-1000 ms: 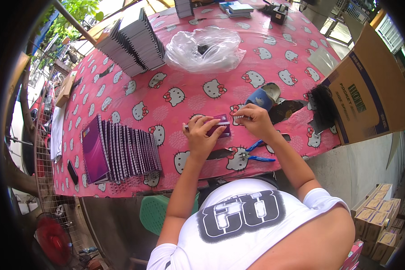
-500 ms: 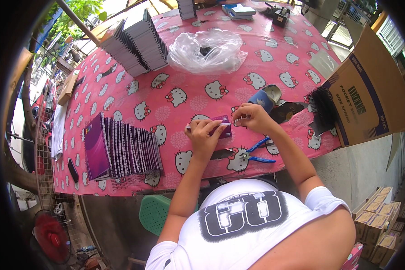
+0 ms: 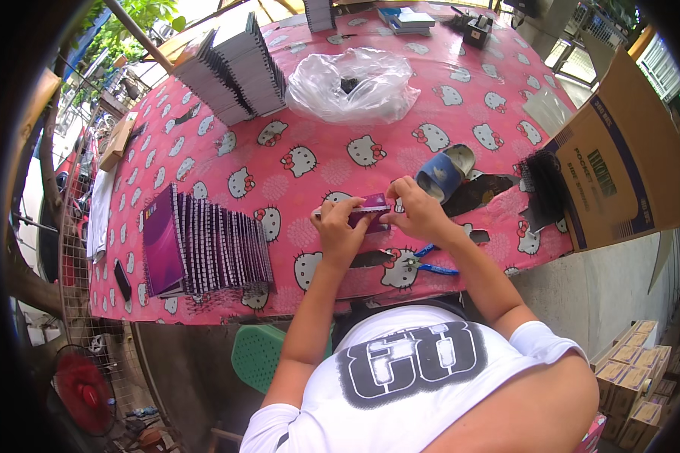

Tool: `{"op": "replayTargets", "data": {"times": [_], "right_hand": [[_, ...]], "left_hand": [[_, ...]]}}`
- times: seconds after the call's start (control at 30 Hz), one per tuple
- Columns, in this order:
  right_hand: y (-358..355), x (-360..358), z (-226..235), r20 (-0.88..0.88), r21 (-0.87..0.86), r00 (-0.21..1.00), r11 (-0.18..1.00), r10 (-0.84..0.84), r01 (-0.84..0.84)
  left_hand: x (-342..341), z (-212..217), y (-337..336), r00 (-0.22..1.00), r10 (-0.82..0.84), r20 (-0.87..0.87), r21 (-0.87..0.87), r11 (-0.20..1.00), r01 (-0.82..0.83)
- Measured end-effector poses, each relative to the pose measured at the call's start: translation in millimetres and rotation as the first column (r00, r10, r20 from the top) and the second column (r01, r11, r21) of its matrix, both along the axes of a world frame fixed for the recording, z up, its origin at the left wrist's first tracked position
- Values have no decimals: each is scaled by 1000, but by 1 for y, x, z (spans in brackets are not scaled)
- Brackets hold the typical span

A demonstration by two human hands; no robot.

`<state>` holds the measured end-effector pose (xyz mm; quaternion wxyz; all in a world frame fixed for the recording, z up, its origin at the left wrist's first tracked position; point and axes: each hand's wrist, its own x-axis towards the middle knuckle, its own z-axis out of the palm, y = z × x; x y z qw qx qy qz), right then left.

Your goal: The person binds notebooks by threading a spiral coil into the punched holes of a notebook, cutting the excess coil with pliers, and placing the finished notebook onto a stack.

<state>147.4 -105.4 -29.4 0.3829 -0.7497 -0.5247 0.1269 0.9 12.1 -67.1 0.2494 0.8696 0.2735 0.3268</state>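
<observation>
A small purple notebook (image 3: pixel 375 201) is held on edge over the table in front of me, its pale bound edge facing up. My left hand (image 3: pixel 344 224) grips its left end between thumb and fingers. At its right end, the thumb and fingers of my right hand (image 3: pixel 417 209) close around the bound edge; whether they also pinch a wire is too small to tell. Blue-handled pliers (image 3: pixel 429 264) lie just below my right hand, partly covered by the wrist. A dense row of purple spiral notebooks (image 3: pixel 208 245) stands to the left.
Stacks of wire-bound books (image 3: pixel 238 72) rise at the far left beside a clear plastic bag (image 3: pixel 351 87). Blue slippers (image 3: pixel 444 175) lie beyond my right hand. Black wire combs (image 3: pixel 542 189) sit by a large cardboard box (image 3: pixel 608 166) at the right edge. A phone (image 3: pixel 122 280) rests far left.
My right hand has moved slightly left and down, from just off the notebook's right end onto it. The left hand keeps its grip.
</observation>
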Motion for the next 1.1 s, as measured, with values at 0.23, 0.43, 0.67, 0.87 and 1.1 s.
{"op": "replayTargets", "data": {"times": [0.23, 0.43, 0.67, 0.87, 1.1], "right_hand": [[3, -4, -8, 75, 56, 997, 998, 8, -12], [6, -19, 5, 213, 102, 977, 995, -35, 13], [16, -15, -8, 322, 141, 947, 990, -24, -23], [-16, 64, 6, 175, -129, 973, 977, -148, 172], [-49, 168, -24, 406, -369, 896, 929, 179, -19]], "left_hand": [[-1, 4, -2, 1000, -6, 30, 18, 1000, 6], [-7, 1, -6, 1000, -2, 23, 46, 999, 1], [0, 8, -8, 995, 32, 93, 89, 995, -40], [-10, 2, -3, 996, -66, 62, 44, 997, 63], [-11, 11, 13, 984, -174, 44, 123, 978, 168]]}}
